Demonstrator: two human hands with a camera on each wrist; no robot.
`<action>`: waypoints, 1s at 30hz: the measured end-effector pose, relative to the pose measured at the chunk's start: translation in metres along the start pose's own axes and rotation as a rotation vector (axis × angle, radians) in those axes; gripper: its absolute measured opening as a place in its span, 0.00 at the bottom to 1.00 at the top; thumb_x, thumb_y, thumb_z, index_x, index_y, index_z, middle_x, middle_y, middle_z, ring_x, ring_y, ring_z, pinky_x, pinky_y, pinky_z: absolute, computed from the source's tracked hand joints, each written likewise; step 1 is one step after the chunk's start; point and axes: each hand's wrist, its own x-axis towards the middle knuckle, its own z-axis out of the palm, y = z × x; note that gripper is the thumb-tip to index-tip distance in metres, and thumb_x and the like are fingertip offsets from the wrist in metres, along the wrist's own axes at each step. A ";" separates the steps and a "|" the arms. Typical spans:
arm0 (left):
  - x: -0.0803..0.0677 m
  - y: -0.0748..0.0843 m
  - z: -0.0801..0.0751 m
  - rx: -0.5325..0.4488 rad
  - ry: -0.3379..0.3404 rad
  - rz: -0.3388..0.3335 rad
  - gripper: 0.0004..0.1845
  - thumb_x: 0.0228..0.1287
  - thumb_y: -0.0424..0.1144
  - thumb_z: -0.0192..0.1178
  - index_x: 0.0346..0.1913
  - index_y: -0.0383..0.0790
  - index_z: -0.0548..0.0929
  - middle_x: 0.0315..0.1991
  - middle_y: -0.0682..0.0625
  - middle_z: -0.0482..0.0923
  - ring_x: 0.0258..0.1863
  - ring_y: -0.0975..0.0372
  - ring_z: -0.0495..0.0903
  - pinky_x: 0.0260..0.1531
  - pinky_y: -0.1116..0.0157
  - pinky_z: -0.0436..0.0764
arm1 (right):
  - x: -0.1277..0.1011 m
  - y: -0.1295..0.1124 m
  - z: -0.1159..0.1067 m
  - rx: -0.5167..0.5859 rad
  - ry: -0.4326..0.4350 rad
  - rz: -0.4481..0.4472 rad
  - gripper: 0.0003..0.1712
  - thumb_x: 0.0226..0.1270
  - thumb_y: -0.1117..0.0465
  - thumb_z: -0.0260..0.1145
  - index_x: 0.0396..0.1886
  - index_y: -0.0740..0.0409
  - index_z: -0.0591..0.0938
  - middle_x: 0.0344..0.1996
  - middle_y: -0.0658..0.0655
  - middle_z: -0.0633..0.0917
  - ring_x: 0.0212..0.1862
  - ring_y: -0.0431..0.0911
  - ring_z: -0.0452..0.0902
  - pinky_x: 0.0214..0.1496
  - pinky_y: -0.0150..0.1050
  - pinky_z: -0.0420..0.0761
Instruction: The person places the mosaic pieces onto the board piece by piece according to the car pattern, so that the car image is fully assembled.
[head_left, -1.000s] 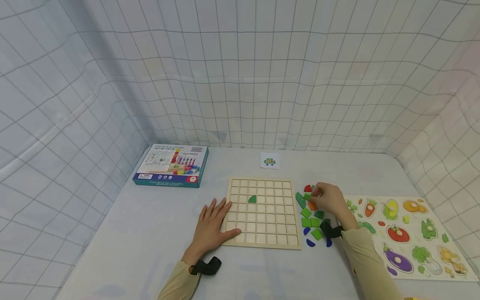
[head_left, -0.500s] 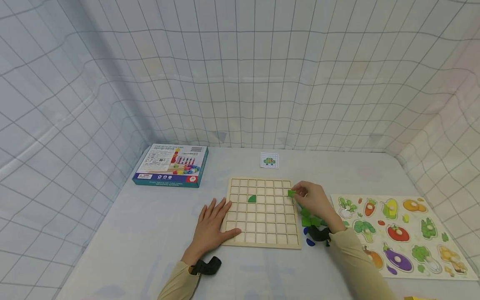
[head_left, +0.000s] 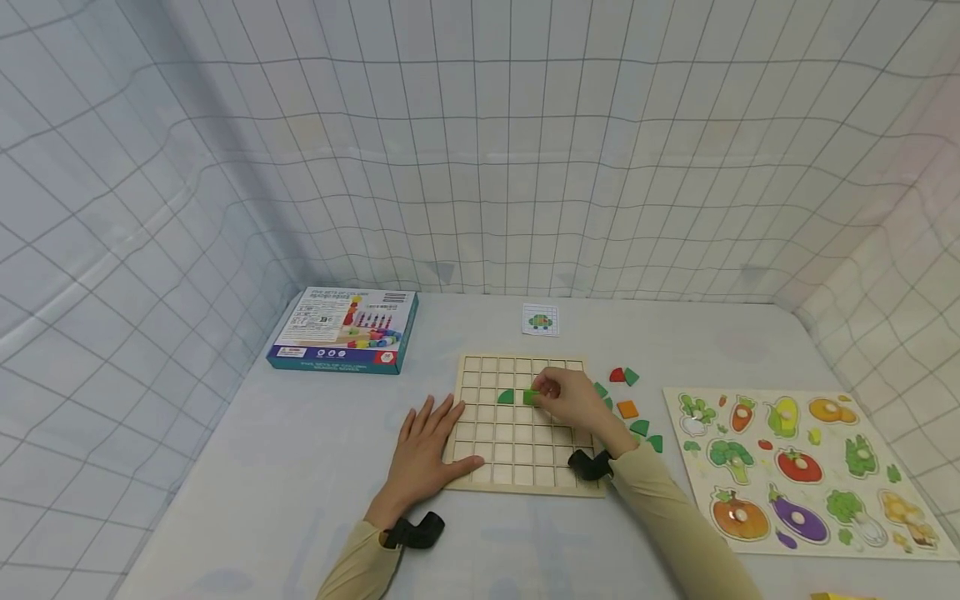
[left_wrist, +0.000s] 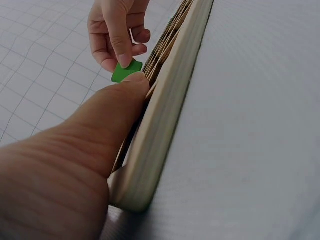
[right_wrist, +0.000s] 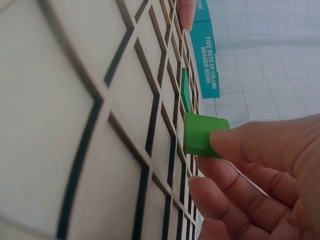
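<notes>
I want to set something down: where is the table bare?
The table is bare left of the left hand, nearer than the box, and right of the card, beyond the vegetable puzzle. Crowded: between grid board and vegetable puzzle, where loose pieces lie and the right sleeve crosses.

A makeshift booth [head_left: 97, 250], by the look of it; the wider building cannot be told. Wrinkled, grid-patterned white sheeting [head_left: 480, 167] rises along the back, left and right edges of the worktop [head_left: 525, 550].
</notes>
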 end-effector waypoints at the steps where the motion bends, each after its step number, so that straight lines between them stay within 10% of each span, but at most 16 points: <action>1: 0.000 0.000 0.000 -0.003 -0.003 -0.005 0.48 0.52 0.68 0.59 0.72 0.44 0.62 0.72 0.45 0.56 0.72 0.47 0.46 0.66 0.46 0.41 | 0.001 -0.001 0.001 -0.001 0.001 -0.001 0.02 0.60 0.64 0.68 0.33 0.56 0.82 0.25 0.45 0.79 0.27 0.40 0.71 0.29 0.35 0.72; 30: 0.001 0.002 -0.004 0.001 -0.049 -0.032 0.48 0.53 0.67 0.60 0.73 0.45 0.61 0.73 0.48 0.53 0.73 0.49 0.43 0.67 0.47 0.39 | 0.012 -0.011 0.007 -0.183 -0.036 0.134 0.05 0.58 0.58 0.70 0.34 0.52 0.87 0.29 0.47 0.77 0.31 0.42 0.71 0.33 0.38 0.73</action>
